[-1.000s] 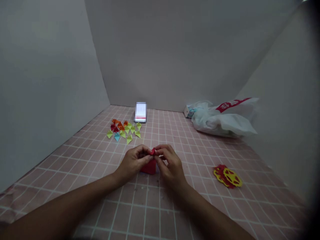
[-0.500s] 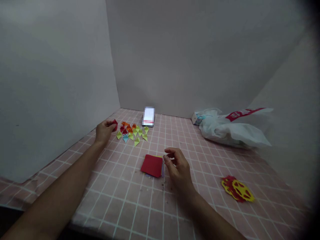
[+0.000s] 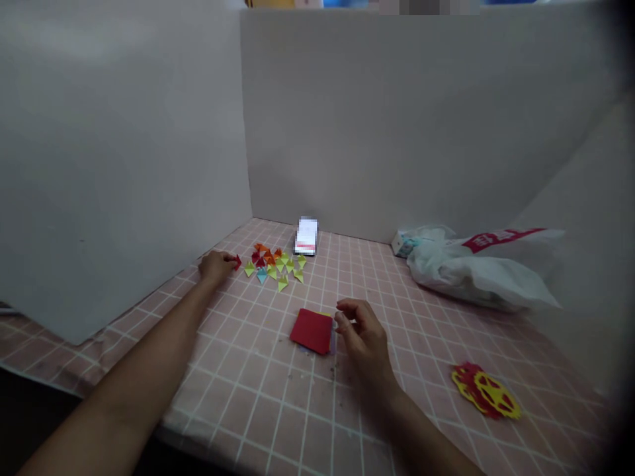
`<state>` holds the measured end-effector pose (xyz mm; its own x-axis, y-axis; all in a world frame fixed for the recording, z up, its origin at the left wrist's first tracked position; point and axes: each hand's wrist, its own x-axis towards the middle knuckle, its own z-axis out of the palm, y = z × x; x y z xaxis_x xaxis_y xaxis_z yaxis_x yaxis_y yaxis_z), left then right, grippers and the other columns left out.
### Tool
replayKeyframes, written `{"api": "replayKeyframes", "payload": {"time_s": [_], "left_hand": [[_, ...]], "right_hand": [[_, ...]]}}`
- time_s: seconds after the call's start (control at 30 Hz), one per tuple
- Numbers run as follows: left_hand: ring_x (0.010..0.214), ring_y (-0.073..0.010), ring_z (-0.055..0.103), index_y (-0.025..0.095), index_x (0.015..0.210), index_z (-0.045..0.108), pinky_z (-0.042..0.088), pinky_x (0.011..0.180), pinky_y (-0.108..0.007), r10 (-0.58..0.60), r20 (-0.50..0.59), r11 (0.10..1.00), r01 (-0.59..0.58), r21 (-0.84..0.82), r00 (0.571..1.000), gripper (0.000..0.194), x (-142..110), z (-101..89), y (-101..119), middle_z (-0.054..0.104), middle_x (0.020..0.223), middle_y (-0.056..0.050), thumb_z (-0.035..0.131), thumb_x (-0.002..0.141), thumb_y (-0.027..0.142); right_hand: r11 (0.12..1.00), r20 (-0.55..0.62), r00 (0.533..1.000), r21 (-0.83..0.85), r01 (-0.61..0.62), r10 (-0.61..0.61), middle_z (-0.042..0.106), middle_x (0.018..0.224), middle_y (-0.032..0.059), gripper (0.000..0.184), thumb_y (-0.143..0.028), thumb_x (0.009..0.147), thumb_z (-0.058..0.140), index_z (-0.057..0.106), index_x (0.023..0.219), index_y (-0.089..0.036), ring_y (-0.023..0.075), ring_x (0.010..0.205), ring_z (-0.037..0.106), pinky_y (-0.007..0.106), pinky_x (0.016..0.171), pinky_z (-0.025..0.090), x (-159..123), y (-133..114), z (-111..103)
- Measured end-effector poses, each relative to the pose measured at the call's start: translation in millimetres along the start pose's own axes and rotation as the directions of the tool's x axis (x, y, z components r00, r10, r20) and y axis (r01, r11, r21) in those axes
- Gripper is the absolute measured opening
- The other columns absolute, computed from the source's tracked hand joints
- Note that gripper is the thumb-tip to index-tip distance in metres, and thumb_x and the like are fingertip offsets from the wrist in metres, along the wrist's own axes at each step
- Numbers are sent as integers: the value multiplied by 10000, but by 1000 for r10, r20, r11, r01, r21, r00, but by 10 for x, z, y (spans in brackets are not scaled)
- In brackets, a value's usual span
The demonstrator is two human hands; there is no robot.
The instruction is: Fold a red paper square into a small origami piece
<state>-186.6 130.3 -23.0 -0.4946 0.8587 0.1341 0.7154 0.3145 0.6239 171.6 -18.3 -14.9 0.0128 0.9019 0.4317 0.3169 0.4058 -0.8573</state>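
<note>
My left hand (image 3: 216, 265) reaches to the far left and pinches a small folded red paper piece (image 3: 237, 262) down at the left edge of a cluster of folded paper triangles (image 3: 276, 263) in orange, red, yellow-green and blue. My right hand (image 3: 362, 328) hovers just right of a stack of square paper sheets with a red sheet on top (image 3: 312, 330). Its fingers are loosely curled and hold nothing.
The pink tiled tabletop (image 3: 278, 396) is boxed in by grey panels on three sides. A phone (image 3: 306, 237) stands at the back. A white plastic bag (image 3: 476, 264) lies at the back right. A red and yellow paper cutting (image 3: 485, 390) lies at the right.
Both hands were folding the red piece together above the stack. My left hand has since carried it to the left edge of the triangle cluster and lowered it, while my right hand stayed by the stack.
</note>
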Motion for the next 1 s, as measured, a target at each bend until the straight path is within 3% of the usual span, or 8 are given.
{"api": "replayKeyframes", "payload": {"time_s": [0.3,0.43,0.53,0.63,0.73,0.87,0.93,1.0], "left_hand": [[1005,-316,679,228,971,807,455,799,-367,71,20,992,-73,106,997,251,-30,83,148,793,1036,-102,728,756,330],[987,-296,683,215,1045,779,473,802,-346,105,2,992,-105,69,994,325,-44,8,149,783,1022,-101,720,748,333],[996,-317,671,171,1075,754,491,847,-381,140,-60,990,-138,32,988,369,-93,-94,211,753,1077,-139,703,754,345],[1117,-315,622,129,1114,723,446,1001,-415,236,-142,970,-242,-23,961,353,-236,-166,372,696,1187,-166,593,834,299],[1194,-281,576,120,1125,698,382,1099,-408,367,-149,918,-384,-103,918,340,-504,-143,613,669,1227,-150,522,876,271],[1018,-237,664,177,993,732,505,942,-348,550,58,816,-521,-250,833,247,-982,-22,926,743,1061,-79,558,860,292],[921,-231,691,206,883,755,532,868,-334,631,213,765,-554,-327,746,189,-1200,21,1015,766,950,-47,622,814,322],[957,-245,691,212,890,756,520,879,-354,708,373,702,-546,-457,599,192,-1357,46,1038,765,983,-60,631,801,327]], "right_hand": [[999,25,1000,-39,2,-1,619,977,56,98,-270,934,563,623,983,-210,193,852,610,341,708,519,25,28,-4],[986,127,991,-151,69,-50,644,1026,81,87,-196,897,575,640,955,-198,223,976,627,409,868,523,51,56,11],[962,304,951,-241,126,-49,641,1258,134,314,-218,810,719,663,1119,-203,288,1186,601,502,1018,480,41,48,42],[910,449,893,-384,158,34,609,1376,183,551,-323,719,842,662,1226,-205,371,1289,552,616,1085,406,11,-2,66],[876,496,867,-439,200,51,598,1403,198,578,-305,748,828,642,1283,-190,371,1308,551,639,1142,331,-8,-65,64],[873,512,859,-434,223,36,591,1416,199,533,-270,774,802,652,1278,-183,362,1315,555,616,1135,360,-13,-126,34],[870,518,855,-432,237,24,565,1440,224,528,-259,794,780,647,1293,-151,373,1334,539,614,1131,368,-14,-136,22],[869,514,858,-427,250,5,581,1427,216,489,-250,814,756,659,1284,-155,365,1316,558,603,1123,383,-13,-118,19]]}}
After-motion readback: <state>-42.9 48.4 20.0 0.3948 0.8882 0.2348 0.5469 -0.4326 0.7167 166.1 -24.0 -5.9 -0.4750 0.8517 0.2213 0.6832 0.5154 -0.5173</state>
